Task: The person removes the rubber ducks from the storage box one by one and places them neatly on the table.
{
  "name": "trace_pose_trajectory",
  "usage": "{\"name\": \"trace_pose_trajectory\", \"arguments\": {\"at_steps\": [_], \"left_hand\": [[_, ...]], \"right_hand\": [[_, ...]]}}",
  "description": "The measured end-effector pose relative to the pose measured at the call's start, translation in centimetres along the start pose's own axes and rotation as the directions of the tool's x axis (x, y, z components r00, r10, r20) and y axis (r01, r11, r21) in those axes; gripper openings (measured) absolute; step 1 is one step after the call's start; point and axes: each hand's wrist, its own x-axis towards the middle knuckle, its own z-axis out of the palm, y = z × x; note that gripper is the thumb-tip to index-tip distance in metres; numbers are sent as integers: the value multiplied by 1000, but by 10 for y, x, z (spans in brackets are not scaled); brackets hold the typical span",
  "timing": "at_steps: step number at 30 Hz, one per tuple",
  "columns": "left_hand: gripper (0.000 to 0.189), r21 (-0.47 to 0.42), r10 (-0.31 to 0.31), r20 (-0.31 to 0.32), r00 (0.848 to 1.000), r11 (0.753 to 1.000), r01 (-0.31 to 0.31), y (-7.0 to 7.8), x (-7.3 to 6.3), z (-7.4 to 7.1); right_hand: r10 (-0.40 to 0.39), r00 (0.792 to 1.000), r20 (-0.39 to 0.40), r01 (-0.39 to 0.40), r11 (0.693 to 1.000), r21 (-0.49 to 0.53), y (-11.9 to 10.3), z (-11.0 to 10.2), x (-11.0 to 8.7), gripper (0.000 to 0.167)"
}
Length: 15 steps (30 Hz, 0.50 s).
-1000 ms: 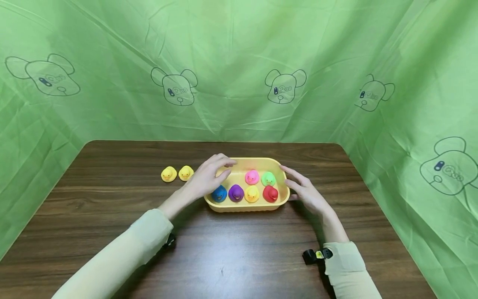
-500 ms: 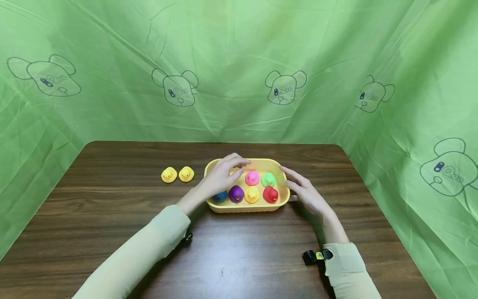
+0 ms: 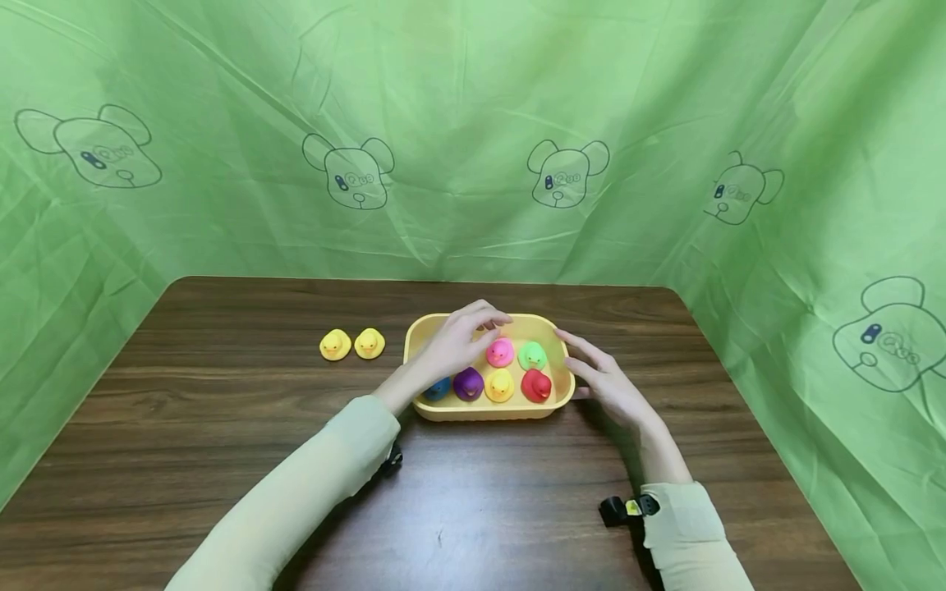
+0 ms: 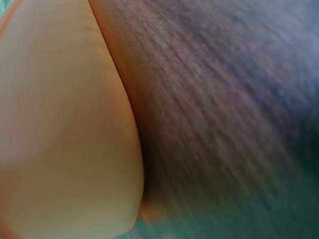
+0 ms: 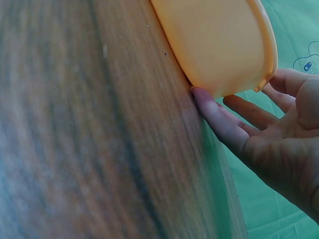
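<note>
A shallow yellow plastic basket (image 3: 554, 324) stands on the table and holds several small rubber ducks. In its front row are a blue duck (image 3: 438, 389), a purple duck (image 3: 469, 384), a yellow duck (image 3: 499, 385) and a red duck (image 3: 535, 385). Behind them sit a pink duck (image 3: 501, 353) and a green duck (image 3: 532, 356). My left hand (image 3: 460, 341) reaches over the basket, fingertips beside the pink duck, nothing showing between thumb and fingers. With fingers spread, my right hand (image 3: 609, 382) touches the basket's right end; the right wrist view shows its thumb (image 5: 212, 107) at the basket's base.
Two yellow ducks (image 3: 336, 345) lie on the brown wooden table (image 3: 222, 394) left of the basket. Green cloth (image 3: 458, 230) with bear-head outlines hangs behind and around the table. The left wrist view shows the basket wall (image 4: 65, 124) up close.
My left hand has moved rightward across the basket from above the blue duck to the pink duck, partly covering the blue one. My right hand and the ducks have stayed in place.
</note>
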Motion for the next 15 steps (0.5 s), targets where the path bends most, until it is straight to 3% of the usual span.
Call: {"name": "trace_pose_trajectory", "arguments": {"at_steps": [7,15], "left_hand": [[26,29,-34,22,999,999,33,-5,1,5],[32,93,-97,114,989,992,87,-7,1,8]], "right_hand": [[-8,1000,1,8,1000,-1,0,0,0,53],[-4,1000,-5,4,1000,2,0,0,0,53]]}}
